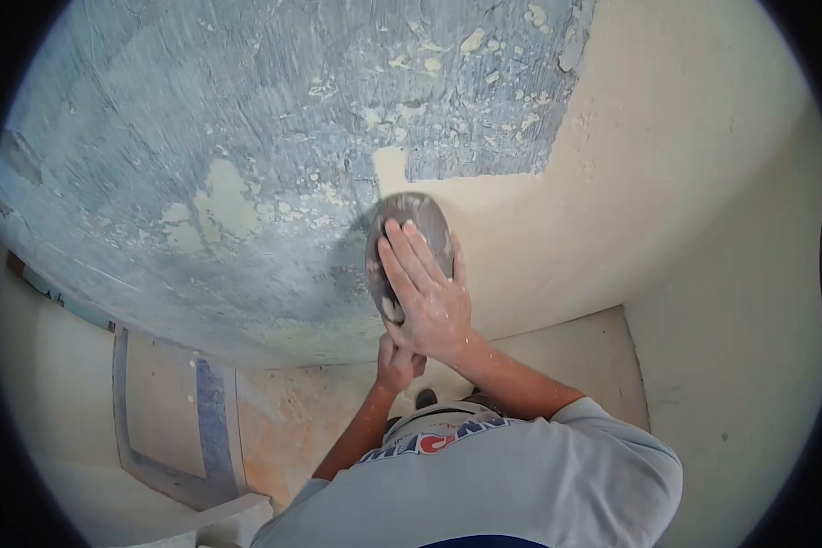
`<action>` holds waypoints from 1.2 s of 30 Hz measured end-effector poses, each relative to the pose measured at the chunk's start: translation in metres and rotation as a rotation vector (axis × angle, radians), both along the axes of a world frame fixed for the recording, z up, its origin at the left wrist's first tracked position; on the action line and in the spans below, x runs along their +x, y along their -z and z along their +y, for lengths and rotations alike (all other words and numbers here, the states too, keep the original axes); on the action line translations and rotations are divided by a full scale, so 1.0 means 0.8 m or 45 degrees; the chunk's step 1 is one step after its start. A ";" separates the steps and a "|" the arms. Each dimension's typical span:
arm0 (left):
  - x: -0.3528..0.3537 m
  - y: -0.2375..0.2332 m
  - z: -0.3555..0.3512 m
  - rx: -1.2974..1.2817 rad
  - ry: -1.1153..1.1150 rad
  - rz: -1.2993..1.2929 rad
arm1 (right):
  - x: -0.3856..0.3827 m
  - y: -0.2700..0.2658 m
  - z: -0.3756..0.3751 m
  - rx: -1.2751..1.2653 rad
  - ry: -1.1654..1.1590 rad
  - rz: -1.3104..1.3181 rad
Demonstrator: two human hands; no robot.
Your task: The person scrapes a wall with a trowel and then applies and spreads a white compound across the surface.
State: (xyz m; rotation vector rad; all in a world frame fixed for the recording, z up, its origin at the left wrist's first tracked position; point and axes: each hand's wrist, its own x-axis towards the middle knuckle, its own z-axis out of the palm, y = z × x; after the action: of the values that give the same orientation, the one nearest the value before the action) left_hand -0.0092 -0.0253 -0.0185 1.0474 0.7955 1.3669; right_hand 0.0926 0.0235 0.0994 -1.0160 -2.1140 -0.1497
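Observation:
A grey oval trowel (409,239) lies flat against the wall, at the edge where fresh cream plaster (612,164) meets the rough blue surface (201,137). My right hand (427,294) presses on the blade with its fingers stretched out and slightly apart, dusted white. My left hand (398,361) is curled in a fist just below it, at the trowel's lower end; the handle itself is hidden by both hands. A white blob of plaster sits on the blade's lower edge.
The blue surface is scraped, with cream patches. A cream side wall (740,347) stands at the right. The dusty floor (301,411) lies below, with a blue-bordered panel (169,411) at the left. My grey shirt (484,484) fills the bottom.

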 end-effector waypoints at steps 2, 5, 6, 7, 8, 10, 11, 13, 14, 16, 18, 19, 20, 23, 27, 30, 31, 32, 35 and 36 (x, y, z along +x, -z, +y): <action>-0.013 0.050 -0.008 -0.136 0.176 -0.087 | 0.005 0.013 -0.006 -0.032 -0.020 0.031; 0.001 0.008 -0.004 0.019 0.083 -0.054 | 0.012 -0.004 -0.014 -0.014 -0.014 0.063; 0.005 0.006 0.001 0.015 0.090 -0.052 | 0.015 -0.008 -0.012 -0.017 -0.006 0.065; 0.007 0.004 0.006 0.056 0.091 -0.070 | 0.017 -0.011 -0.010 -0.011 0.006 0.055; 0.008 0.004 0.009 0.099 0.092 -0.086 | 0.018 -0.013 -0.008 -0.002 0.017 0.047; -0.004 0.020 0.011 0.005 0.224 -0.036 | 0.022 -0.008 -0.003 0.005 0.030 0.061; -0.008 0.025 0.014 -0.089 0.345 0.008 | 0.023 -0.006 0.001 0.013 0.033 0.068; 0.005 0.000 0.013 -0.020 0.284 -0.020 | 0.024 -0.004 0.003 0.023 0.039 0.042; 0.015 -0.012 0.009 0.033 0.217 -0.055 | 0.024 -0.003 0.003 0.017 0.040 0.012; 0.025 -0.022 0.021 0.094 0.096 -0.079 | 0.026 -0.018 0.010 0.032 0.038 -0.005; 0.012 -0.026 0.030 -0.030 0.306 -0.086 | 0.025 -0.031 0.012 0.064 0.025 0.036; 0.027 -0.034 0.031 -0.033 0.304 -0.087 | 0.025 -0.027 0.011 0.061 0.023 0.036; 0.054 -0.046 0.028 0.095 -0.066 -0.138 | 0.024 -0.019 0.010 0.071 0.039 0.029; 0.061 -0.073 0.019 0.198 -0.329 -0.217 | 0.023 -0.020 0.012 0.101 0.041 0.029; 0.022 -0.049 0.035 0.174 0.132 -0.009 | 0.025 -0.062 0.015 0.106 0.013 0.069; 0.020 -0.040 0.017 0.063 0.147 -0.052 | 0.022 -0.031 0.014 0.108 0.005 0.078; 0.018 -0.038 0.013 0.026 0.142 -0.035 | 0.022 -0.019 0.015 0.102 -0.012 0.096; 0.016 -0.035 0.016 0.038 0.143 -0.032 | 0.022 -0.015 0.016 0.096 -0.028 0.107; 0.012 -0.027 0.020 0.092 0.151 -0.034 | 0.024 -0.045 0.013 0.068 -0.044 0.116; 0.011 -0.030 0.028 0.092 0.123 0.004 | 0.023 -0.044 0.014 0.058 -0.040 0.116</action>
State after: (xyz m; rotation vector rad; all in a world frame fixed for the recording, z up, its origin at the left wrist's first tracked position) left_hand -0.0006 -0.0031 0.0057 1.1303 0.6936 1.3200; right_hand 0.1107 0.0349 0.1349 -0.9446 -2.0342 -0.1332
